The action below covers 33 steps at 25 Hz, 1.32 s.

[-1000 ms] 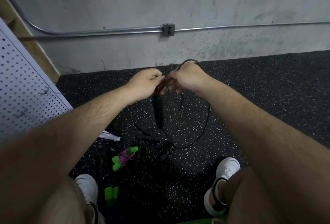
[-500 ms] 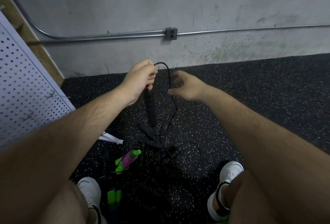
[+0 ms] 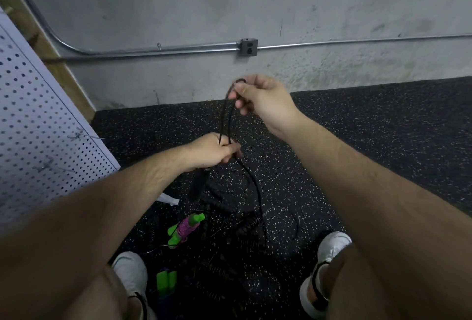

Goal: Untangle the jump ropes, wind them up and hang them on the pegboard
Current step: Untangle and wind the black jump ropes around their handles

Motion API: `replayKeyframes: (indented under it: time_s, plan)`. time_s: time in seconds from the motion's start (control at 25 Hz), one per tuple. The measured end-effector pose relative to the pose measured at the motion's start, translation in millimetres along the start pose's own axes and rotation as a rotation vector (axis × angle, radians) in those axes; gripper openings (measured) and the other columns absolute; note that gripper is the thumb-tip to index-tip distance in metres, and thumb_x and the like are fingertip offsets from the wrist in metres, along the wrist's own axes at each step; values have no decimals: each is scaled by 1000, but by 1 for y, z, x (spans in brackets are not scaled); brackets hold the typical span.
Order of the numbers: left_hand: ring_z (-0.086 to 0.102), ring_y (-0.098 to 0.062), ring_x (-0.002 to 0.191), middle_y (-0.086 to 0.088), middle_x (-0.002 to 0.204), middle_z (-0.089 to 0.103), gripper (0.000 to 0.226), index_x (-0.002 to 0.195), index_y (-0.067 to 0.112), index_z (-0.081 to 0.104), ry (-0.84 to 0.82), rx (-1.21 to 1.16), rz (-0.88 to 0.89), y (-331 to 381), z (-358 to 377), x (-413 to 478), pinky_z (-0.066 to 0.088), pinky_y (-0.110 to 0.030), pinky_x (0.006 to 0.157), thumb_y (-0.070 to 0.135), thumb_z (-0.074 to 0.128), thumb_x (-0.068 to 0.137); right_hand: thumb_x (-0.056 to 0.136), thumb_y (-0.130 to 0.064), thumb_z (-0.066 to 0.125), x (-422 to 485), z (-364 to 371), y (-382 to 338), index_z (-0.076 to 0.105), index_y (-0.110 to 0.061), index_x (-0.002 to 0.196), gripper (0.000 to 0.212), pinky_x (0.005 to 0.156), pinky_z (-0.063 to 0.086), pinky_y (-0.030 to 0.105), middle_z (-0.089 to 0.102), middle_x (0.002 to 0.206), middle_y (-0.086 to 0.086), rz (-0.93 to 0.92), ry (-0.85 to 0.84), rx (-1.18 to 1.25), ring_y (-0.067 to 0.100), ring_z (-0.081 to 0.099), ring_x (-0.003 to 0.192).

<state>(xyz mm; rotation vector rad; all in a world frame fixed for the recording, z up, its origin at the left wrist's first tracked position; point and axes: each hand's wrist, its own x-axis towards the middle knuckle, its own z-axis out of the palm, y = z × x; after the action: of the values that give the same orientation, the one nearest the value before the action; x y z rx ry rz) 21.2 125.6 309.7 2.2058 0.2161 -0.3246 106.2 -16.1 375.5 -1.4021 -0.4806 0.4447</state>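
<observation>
Two hands: apart; right hand [image 3: 265, 100] pinches the bend of a black jump rope [image 3: 252, 184] up high, left hand [image 3: 214, 152] grips both strands below, probably to form a winding loop.
Rope: thin, smooth, limp cord; tail trails to the speckled rubber floor [image 3: 357, 141].
Tangle [image 3: 229, 243]: coiled black ropes and a green-and-purple handle [image 3: 186, 227], between the feet.
Pegboard [image 3: 33, 120]: white, perforated, at left.

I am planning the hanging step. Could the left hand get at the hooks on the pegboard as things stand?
Probably yes: nothing stands between the left hand and the nearest hook on the pegboard, but its grip holds the black rope, which the right hand also pinches.
</observation>
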Motion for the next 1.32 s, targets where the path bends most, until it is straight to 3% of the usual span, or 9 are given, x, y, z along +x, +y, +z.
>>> replayKeyframes:
  time_s: [0.16,0.32,0.4,0.64,0.8,1.04,1.12,1.2,1.32]
  plan:
    - [43,-8,52,8,59,52,36,86,16,69,124,-197,45,8,-9,4,36,-24,51,35,48,106,82,12,53,-1,-15,13,55,-8,128,50,66,51,27,65,123,7,109,-93,-186,22,62,90]
    - [35,-5,46,2,62,44,35,87,11,64,151,-481,117,15,-29,3,30,-17,43,31,45,108,84,-30,74,-7,-17,44,55,-17,130,51,95,53,40,62,124,0,405,-531,-917,18,62,106]
    - [32,-6,46,1,63,42,34,89,8,62,141,-548,135,17,-35,1,26,-18,42,29,43,109,91,-38,72,-11,-6,57,64,-15,111,32,84,56,33,70,105,0,430,-496,-984,20,68,93]
    - [43,-9,56,3,70,54,35,106,12,70,341,-398,21,6,-50,6,37,-24,53,43,53,103,105,-35,51,-12,-6,31,67,-8,98,33,62,56,27,76,78,1,324,-329,-779,15,75,75]
    - [63,-18,72,-3,86,71,40,101,9,70,341,-162,-152,-8,-44,15,54,-34,69,47,58,99,105,-27,53,-8,-12,3,62,-2,111,27,65,57,32,76,85,6,250,-158,-252,24,74,82]
    - [59,-29,117,-11,139,58,59,142,8,50,373,71,-340,18,-38,1,51,-36,94,50,49,102,105,-19,52,-8,-1,-7,58,5,115,27,72,62,33,76,98,17,271,-56,84,28,75,88]
    - [63,-31,111,-15,126,67,52,124,10,63,393,-177,-120,29,-40,-5,46,-37,91,49,33,107,104,-14,53,-9,5,-5,58,8,115,25,74,63,34,76,96,19,275,-30,126,29,75,85]
    - [69,-25,82,-7,89,72,55,108,14,66,123,-512,2,40,-38,-20,51,-37,80,55,30,106,102,-11,56,-9,8,-7,59,11,111,23,72,63,33,75,93,21,269,25,178,29,73,80]
    - [42,-12,52,12,54,45,44,82,20,59,159,-328,105,32,-36,-17,44,-33,56,54,42,104,98,-16,65,-11,4,-15,62,9,108,27,70,63,32,75,91,20,320,107,104,29,75,79]
